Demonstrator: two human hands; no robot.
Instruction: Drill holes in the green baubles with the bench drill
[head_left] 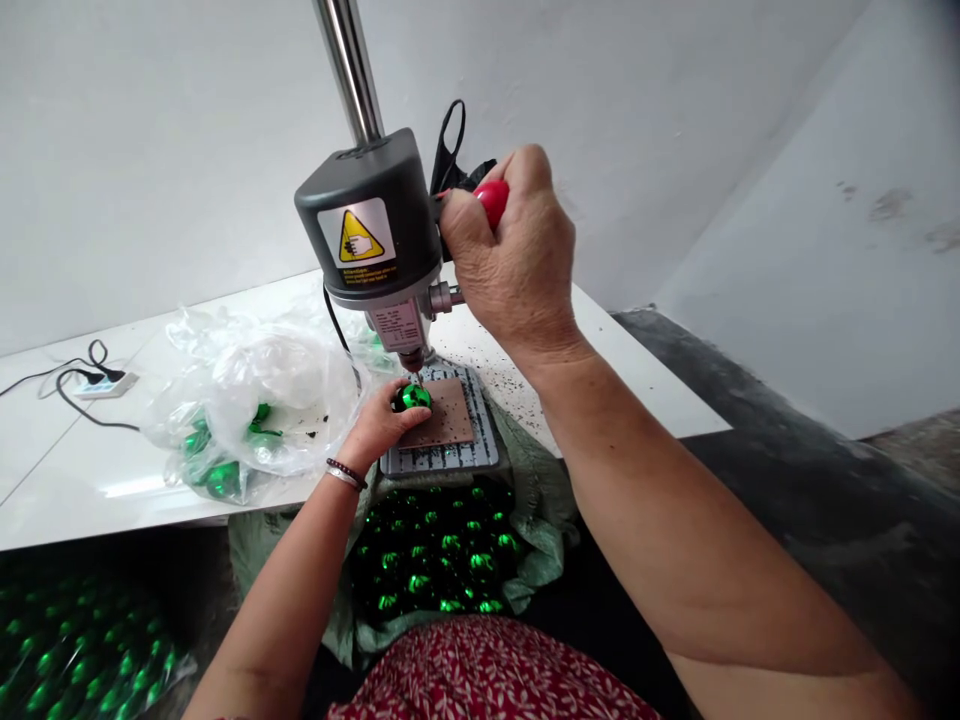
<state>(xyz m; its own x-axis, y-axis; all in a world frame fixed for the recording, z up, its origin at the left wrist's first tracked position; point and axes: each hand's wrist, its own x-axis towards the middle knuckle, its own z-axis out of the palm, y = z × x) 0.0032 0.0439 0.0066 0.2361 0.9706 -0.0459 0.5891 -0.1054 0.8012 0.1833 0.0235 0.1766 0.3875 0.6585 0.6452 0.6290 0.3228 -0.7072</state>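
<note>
My left hand [380, 420] grips a shiny green ball [415, 398] on a brown board [444, 415], fingers round its left side and thumb at its front. The board lies on the slotted metal base [488, 455] of a bench drill press [367, 215]. Directly over the ball is the drill bit [420, 379]; whether its tip touches or enters the ball I cannot tell. Up at the right of the drill head, my right hand [517, 250] is closed round a lever with a red knob [492, 203].
A sack [544, 520] full of shiny green balls [420, 583] hangs open below the table edge. Clear plastic bags [262, 390] with green balls lie left on the white table [97, 480]. Behind them is a power strip [109, 384]. More bagged balls [82, 640] sit lower left.
</note>
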